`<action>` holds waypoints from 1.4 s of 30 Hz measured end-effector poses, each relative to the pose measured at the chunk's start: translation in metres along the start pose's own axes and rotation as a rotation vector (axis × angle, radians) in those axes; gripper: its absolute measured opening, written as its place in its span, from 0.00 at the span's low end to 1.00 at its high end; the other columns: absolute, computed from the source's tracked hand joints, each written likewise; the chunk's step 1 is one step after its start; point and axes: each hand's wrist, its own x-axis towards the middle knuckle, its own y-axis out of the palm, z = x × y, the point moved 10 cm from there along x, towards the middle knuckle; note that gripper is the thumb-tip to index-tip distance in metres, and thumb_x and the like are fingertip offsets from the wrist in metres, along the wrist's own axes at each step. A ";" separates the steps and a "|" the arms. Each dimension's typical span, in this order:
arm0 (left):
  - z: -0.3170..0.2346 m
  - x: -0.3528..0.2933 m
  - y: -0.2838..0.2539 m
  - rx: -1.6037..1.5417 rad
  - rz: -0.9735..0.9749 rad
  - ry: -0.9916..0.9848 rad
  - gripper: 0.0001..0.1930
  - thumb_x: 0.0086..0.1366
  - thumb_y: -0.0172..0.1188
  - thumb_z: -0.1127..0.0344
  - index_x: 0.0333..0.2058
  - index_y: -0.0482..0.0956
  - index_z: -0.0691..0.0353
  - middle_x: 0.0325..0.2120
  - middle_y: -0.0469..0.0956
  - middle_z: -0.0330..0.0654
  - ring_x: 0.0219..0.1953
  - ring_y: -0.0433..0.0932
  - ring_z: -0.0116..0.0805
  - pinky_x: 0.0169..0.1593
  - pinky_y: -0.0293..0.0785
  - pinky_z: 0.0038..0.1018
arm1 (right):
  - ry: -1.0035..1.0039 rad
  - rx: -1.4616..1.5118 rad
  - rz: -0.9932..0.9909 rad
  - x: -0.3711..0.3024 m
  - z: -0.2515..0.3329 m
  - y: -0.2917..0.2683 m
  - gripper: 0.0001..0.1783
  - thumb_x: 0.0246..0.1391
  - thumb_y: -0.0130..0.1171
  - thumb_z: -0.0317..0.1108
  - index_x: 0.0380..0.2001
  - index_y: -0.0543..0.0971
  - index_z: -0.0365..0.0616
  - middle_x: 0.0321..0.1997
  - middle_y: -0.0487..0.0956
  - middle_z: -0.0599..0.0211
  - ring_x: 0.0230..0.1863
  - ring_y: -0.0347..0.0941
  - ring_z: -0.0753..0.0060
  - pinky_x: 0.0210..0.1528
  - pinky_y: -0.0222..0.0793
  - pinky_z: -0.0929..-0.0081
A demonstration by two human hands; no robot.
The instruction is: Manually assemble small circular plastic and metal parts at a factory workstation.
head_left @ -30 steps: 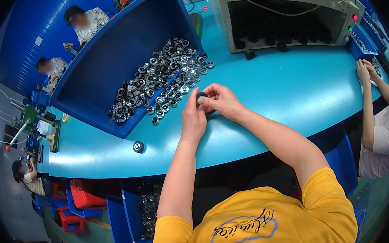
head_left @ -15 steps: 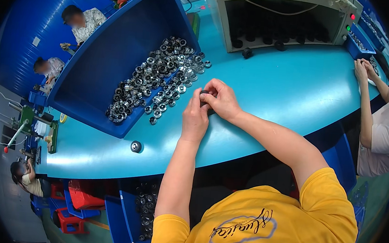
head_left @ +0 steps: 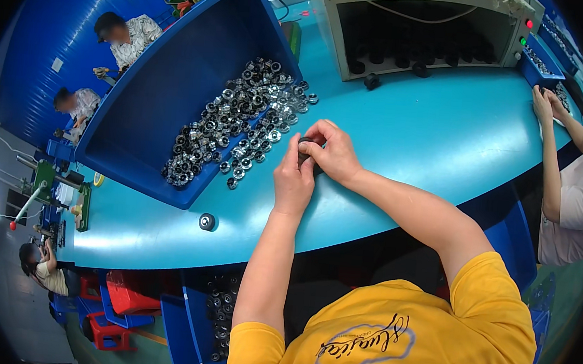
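Just past the front edge of the bench, my left hand [head_left: 293, 181] and my right hand [head_left: 335, 154] meet around a small black round part [head_left: 305, 141]. Fingers of both hands close on it and cover most of it. Beyond them, a heap of shiny metal rings with dark centres [head_left: 242, 113] spills out of a tipped blue bin [head_left: 142, 119] onto the bench. One black wheel-like piece with a metal centre [head_left: 207, 222] sits alone to the left of my left forearm.
A grey box-shaped machine [head_left: 346, 49] with dark parts inside stands at the back of the turquoise bench [head_left: 432, 135]; a black part [head_left: 372, 81] lies before it. At right, a co-worker's hands [head_left: 546, 103] work near a blue tray [head_left: 540, 73]. Below the bench, a blue crate [head_left: 192, 311] holds black parts.
The surroundings have shifted very slightly to the right in the picture. Both hands keep their grip on the black part, with only small finger movement.
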 end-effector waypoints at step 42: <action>0.021 -0.001 0.008 -0.418 0.130 -0.287 0.26 0.65 0.61 0.77 0.62 0.68 0.65 0.37 0.80 0.36 0.31 0.75 0.19 0.30 0.71 0.17 | 0.434 0.617 0.339 -0.002 -0.037 0.025 0.12 0.64 0.59 0.30 0.48 0.77 0.36 0.43 0.80 0.64 0.42 0.78 0.75 0.47 0.79 0.74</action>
